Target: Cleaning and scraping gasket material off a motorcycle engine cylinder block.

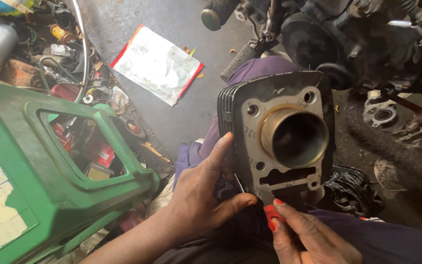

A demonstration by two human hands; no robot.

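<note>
Engine cylinder block (275, 132) rests on the person's lap, gasket face tilted up toward the camera, brass-coloured sleeve (293, 138) and bore open to view. Cooling fins run along its left edge.

Left hand (206, 195) is partly closed: fingers up the finned left side, thumb pressed against the lower edge of the gasket face, steadying the block. Right hand (308, 237) is closed around a small red-handled tool (270, 216), its tip at the bottom edge of the block; a thin blade seems to show just by the left thumb, but too small to say whether scraper or knife.

Judgement: step in hand looks like cleaning or scraping the mating surface at the lower edge, near the cam-chain slot (285, 176).

Next move calls for a shallow blade angle and light pressure so the face isn't gouged, with the left hand bracing against slip.

Nearby: green plastic jerrycan (35, 176) on the left, a flat white-and-red packet (157, 63) on the floor, motorcycle engine (348, 39) above the block.
</note>
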